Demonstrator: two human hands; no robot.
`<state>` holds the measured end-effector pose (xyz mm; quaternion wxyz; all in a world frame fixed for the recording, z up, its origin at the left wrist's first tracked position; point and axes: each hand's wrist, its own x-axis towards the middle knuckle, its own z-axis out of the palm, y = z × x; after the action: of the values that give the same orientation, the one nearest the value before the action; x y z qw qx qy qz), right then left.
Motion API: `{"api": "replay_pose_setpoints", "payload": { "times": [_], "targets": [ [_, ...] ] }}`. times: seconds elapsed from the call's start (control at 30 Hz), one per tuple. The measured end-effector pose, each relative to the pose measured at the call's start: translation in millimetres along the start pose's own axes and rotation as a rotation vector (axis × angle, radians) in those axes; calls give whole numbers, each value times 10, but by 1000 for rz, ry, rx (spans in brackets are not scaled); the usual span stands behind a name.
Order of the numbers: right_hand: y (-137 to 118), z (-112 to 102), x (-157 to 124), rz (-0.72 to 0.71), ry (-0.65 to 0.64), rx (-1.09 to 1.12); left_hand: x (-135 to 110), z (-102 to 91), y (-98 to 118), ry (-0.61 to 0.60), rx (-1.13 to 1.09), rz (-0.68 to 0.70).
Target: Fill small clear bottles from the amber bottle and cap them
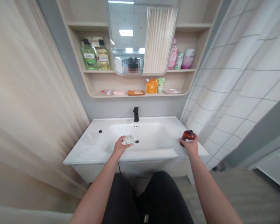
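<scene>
Left grip (119,146) and right grip (192,145), each holding 1 object

At centre, the left grip grasps a clear box (128,139) above the basin (158,137), near the drain (137,141). Right of centre, the right grip clasps a brown bottle (189,134) at the basin's right end; whether it touches the surface cannot be told. The tap (136,114) stands upper centre.

Head view: from above the legs (154,199), facing forward and down
Legs: close, along the bottom edge
Basin (154,137): mid-frame, seen from above
Mirror (141,37): farther, at top edge
</scene>
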<state>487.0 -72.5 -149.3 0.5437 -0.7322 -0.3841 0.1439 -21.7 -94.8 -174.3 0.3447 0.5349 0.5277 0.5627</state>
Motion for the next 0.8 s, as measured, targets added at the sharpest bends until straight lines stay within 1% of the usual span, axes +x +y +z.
{"api": "replay_pose_setpoints", "payload": {
  "times": [0.1,0.17,0.2,0.23,0.3,0.4,0.47,0.57,0.63,0.7,0.8],
  "targets": [
    [-1,18,-13,16,63,-39,2,2,-8,-8,-9,12],
    [-29,49,-73,-31,69,-21,6,6,-7,-10,-24,9],
    [-59,78,-125,-68,52,-3,9,9,-8,-5,-29,2],
    [-101,118,-191,-112,17,15,15,10,-9,5,-32,-8],
    [-220,236,-367,-199,-94,48,28,12,-16,26,-46,-33],
    [-450,512,-707,-299,-328,98,42,8,-22,52,-104,-78],
    [-606,745,-949,-290,-451,143,40,4,-12,73,-124,-95],
    [-801,1109,-1272,-231,-616,261,21,-2,29,63,-113,-70],
    [-896,1330,-1433,-216,-685,344,6,-5,59,36,-110,-45],
    [-963,1514,-1542,-215,-727,377,-2,-7,75,36,-110,-37],
    [-1007,1700,-1628,-225,-769,375,0,-12,72,37,-110,-41]
  ]
}}
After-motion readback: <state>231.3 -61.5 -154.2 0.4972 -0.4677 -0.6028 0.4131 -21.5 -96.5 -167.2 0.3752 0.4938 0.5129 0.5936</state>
